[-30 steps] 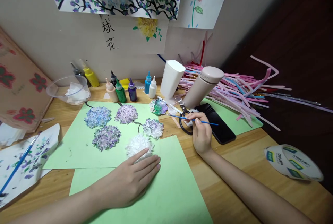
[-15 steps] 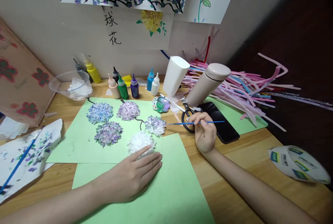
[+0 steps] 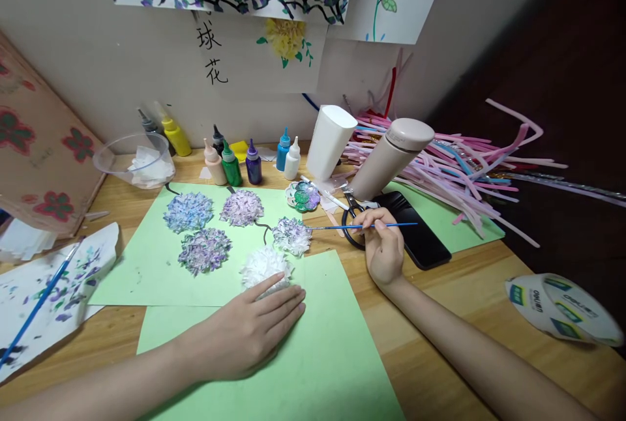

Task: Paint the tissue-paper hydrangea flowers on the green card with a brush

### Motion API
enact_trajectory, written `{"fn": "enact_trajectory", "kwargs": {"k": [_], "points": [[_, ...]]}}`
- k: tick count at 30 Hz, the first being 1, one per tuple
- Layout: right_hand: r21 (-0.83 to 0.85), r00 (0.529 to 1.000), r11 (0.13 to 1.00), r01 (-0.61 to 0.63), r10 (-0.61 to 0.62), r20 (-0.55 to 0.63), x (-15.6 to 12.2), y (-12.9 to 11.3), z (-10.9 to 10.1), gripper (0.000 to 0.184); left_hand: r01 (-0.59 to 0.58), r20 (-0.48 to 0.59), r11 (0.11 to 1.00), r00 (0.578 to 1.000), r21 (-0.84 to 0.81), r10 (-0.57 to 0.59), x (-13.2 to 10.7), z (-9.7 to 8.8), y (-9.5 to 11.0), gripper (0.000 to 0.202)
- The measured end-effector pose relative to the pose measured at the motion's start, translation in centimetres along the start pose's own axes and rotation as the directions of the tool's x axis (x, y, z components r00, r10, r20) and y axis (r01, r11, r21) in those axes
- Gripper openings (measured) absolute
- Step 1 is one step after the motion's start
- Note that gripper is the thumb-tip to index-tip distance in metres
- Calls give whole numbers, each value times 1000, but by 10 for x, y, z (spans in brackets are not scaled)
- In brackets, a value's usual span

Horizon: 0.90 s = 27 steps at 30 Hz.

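Note:
Pinched in my right hand [image 3: 384, 245] is a thin blue paintbrush [image 3: 398, 225]. Its tip meets the right edge of a small white and purple paper flower [image 3: 290, 236]. My left hand [image 3: 257, 330] lies flat, fingers stretched out, across the lower edge of a plain white paper flower [image 3: 264, 268] and a green sheet [image 3: 337, 343]. Blue [image 3: 188, 212], lilac [image 3: 241, 206] and purple-grey [image 3: 204, 251] paper flowers rest on the green sheet behind [image 3: 132, 277]. A flower-shaped palette [image 3: 302, 197] with green and purple paint sits beyond the brush.
Several paint bottles [image 3: 253, 162] line the back. Scissors [image 3: 353, 212], a black phone [image 3: 411, 229], a tumbler [image 3: 386, 160] and a white container [image 3: 330, 141] stand or lie near my right hand. Pipe cleaners [image 3: 464, 167] spread behind. At left, a second brush [image 3: 39, 304] lies on stained paper [image 3: 81, 284].
My right hand and the brush have shifted very slightly, the brush tip rising a little along the small flower's right edge. My left hand stays in place.

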State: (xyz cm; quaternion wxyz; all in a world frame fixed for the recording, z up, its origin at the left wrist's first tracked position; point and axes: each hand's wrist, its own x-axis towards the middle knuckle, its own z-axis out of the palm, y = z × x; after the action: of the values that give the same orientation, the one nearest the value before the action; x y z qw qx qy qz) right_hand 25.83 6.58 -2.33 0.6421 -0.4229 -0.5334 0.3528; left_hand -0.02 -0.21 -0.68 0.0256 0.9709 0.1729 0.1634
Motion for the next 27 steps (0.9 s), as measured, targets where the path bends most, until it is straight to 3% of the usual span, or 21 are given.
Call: {"fn": "enact_trajectory", "kwargs": {"k": [16,19,21,24,27], "points": [[102,999,994,-33,34,-12,-2,-2,2,16,-8,-9,1000,1000,17,8,0,1,0,40],[126,998,992,10,-2,-56,-3,-2,1,15,-6,-4,1000,1000,21,6,0,1,0,40],[145,1000,989,21,-18,-21,-3,-1,1,15,-4,-2,1000,1000,24,4,0,1,0,40],[93,1000,996,8,-11,29,-4,-1,0,16,-3,-4,1000,1000,27,3,0,1,0,41],[49,999,998,38,-37,-24,-4,-1,1,17,-6,-7,1000,1000,23,6,-1,1,0,40]]}}
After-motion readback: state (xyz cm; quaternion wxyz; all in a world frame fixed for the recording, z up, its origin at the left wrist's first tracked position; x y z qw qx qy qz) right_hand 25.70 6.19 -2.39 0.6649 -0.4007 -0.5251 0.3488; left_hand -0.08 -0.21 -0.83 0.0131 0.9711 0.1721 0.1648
